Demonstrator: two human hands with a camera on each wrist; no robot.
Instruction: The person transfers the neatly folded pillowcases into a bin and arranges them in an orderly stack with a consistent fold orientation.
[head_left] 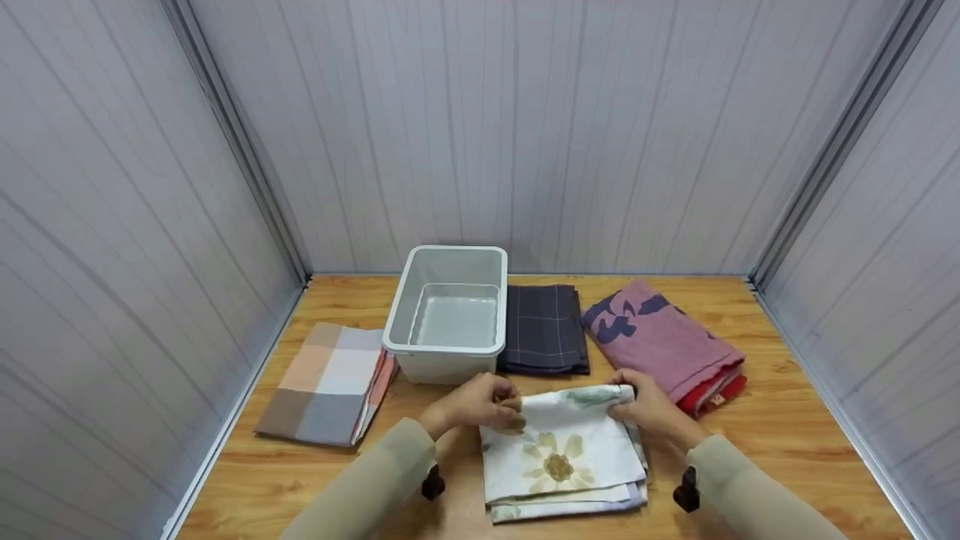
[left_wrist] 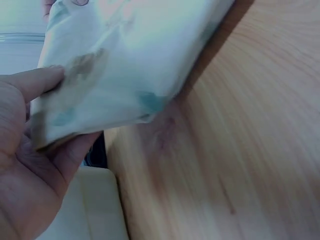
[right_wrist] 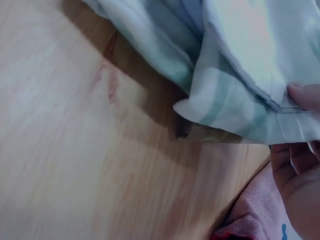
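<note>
White floral cloth point(head_left: 562, 457): a folded, layered pad at the near middle of the worktop point(head_left: 810, 465), in front of the grey bin point(head_left: 446, 367), with both hands at its far edge

Left hand point(head_left: 476, 401): pinches the far left corner, thumb on top and fingers underneath, as the left wrist view shows

Right hand point(head_left: 656, 409): pinches the far right corner, thumb over the stitched hem, fingers below

Lift: the wrist views show the gripped corners raised off the wood; whether the whole near edge rests on it I cannot tell

Weight: probably light, an easy load for two hands

Stiffness: soft and limp by the look, since the lower layers sag in loose waves in the right wrist view

Grip: woven fabric with little shine, so it should hold well between thumb and fingers without hard squeezing

Layers: staggered along the near edge, and likely to slide over one another or gape if only the top one is caught

Fragility: nothing to break; creases or a slumping fold would be the likelier harm

Best hold: both far corners, every layer caught, with even tension across the edge

Weak hold: one corner alone, as the free side would probably droop and unfold

Neighbours: dark checked cloth point(head_left: 544, 330) just right of the bin, pink cloth point(head_left: 667, 337) beyond it, pastel checked cloth point(head_left: 326, 386) to the left
</note>
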